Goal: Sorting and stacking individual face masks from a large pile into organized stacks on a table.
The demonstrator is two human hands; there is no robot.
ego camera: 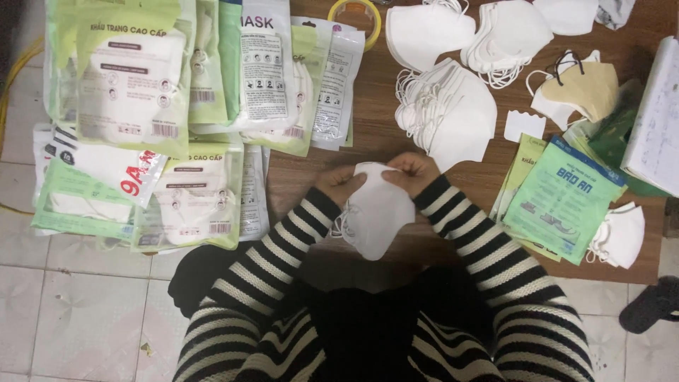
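- I see both hands at frame centre, over the near edge of the wooden table.
- Left hand is pinched shut on the upper left edge of a white mask; fingers curled, thumb on the fabric.
- Right hand is likewise closed on the mask's upper right edge, just beside the left; the two nearly touch at the top.
- Mask hangs down from both hands toward the lap, between the striped sleeves; its ear loop shows at the lower left side.
- Directly above the hands, near: a fanned stack of white masks. More white stacks at top centre, approx. upper right of frame.
- Upper right: a tan mask lying on another white one.
- Right of the hands: flat green pouches, w/ a single white mask at their right edge.
- Left half of frame: a pile of filled green-and-white mask packs, partly on the table, partly over the tiled floor.
- Top centre: a roll of yellow tape, cut off by the frame edge.
- Far right: a white box, partly out of view.
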